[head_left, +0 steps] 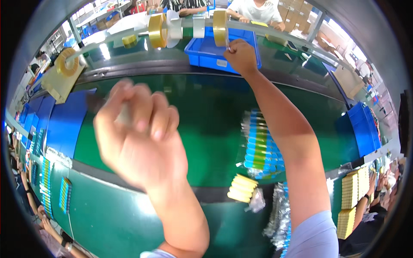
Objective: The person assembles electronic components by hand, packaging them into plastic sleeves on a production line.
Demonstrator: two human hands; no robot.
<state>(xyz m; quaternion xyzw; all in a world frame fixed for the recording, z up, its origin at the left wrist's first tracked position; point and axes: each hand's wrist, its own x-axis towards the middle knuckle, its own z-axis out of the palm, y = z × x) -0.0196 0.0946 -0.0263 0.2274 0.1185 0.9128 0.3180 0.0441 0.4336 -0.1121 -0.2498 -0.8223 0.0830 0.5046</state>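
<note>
My right hand [241, 56] reaches up to a roll of yellowish clear tape [220, 28] on a horizontal bar. Its fingers are closed in a pinch at the roll's lower edge, on the tape. Raised over the green belt, my left hand [142, 133] is smeared by motion, its fingers curled in. A dark blurred thing [95, 101] sticks out beside its index finger; its kind cannot be made out. Below my right forearm lie rows of blue and green wrapped packs [259, 144]. Several pale yellow pieces [242, 188] lie near them, beside crumpled clear film [257, 201].
More tape rolls [157, 31] hang along the bar [185, 28]. A blue bin [202, 59] stands behind it, another blue bin [364, 129] at the right. Yellow stacks [352, 193] sit at the right edge. Co-workers' hands show at both sides and across the belt.
</note>
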